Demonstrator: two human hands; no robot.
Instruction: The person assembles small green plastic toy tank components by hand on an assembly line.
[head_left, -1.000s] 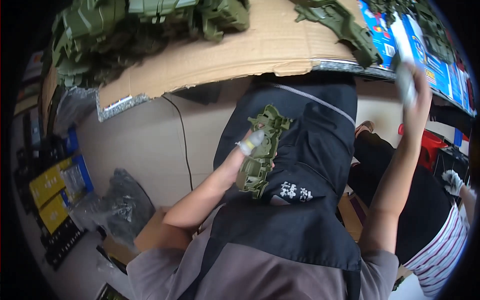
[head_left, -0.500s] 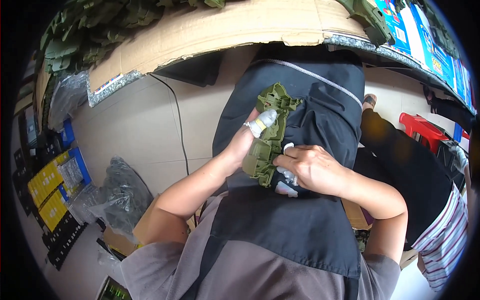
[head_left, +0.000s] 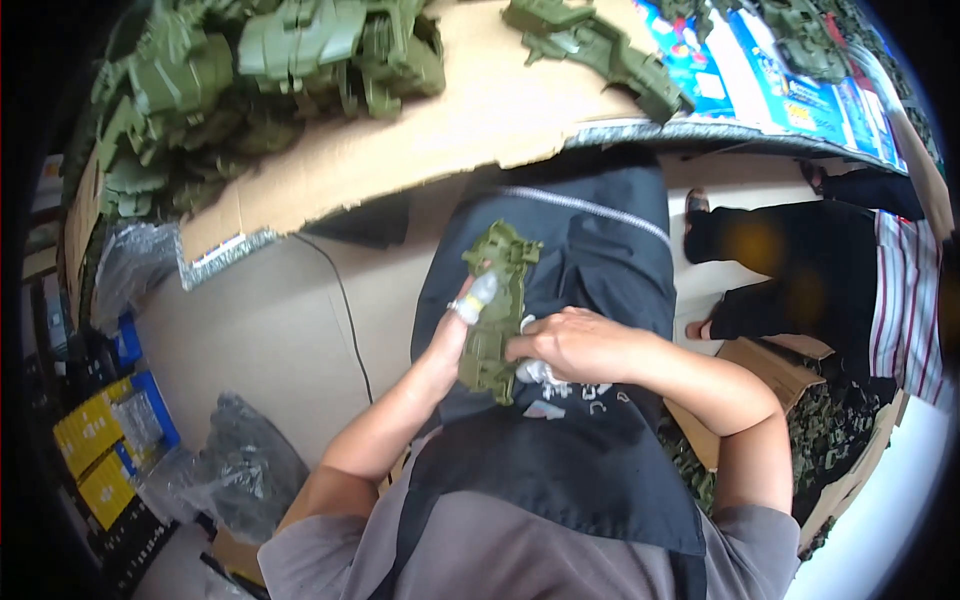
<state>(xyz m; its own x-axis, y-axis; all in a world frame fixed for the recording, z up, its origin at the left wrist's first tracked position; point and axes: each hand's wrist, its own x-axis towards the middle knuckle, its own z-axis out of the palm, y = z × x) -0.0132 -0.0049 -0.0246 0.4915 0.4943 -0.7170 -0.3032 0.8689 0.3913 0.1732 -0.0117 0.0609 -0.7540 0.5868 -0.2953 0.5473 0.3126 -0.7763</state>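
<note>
An olive-green moulded plastic part (head_left: 503, 290), long and hollow with ribs and pockets, lies lengthwise over my lap. My left hand (head_left: 458, 325) grips it along its left side; the thumb wears a whitish cover with a yellow band and presses on the part. At the part's lower right edge, my right hand (head_left: 580, 345) is closed, its bent fingertips touching the part. Whatever those fingers pinch is hidden. Crumpled white material (head_left: 540, 372) shows under the right hand. Small pale scraps (head_left: 545, 410) lie on the black apron (head_left: 560, 460) beside it.
Ahead is a cardboard-covered table (head_left: 330, 150) with a heap of green plastic parts (head_left: 290, 60) and a separate green part (head_left: 600, 55). A co-worker in a striped top (head_left: 900, 300) stands at the right. An open carton of dark green pieces (head_left: 790, 440) sits by my right elbow.
The view has shifted, showing more of the table and the carton. The co-worker is more upright, an arm over the table. Both my hands stay on the green part; more pale scraps show.
</note>
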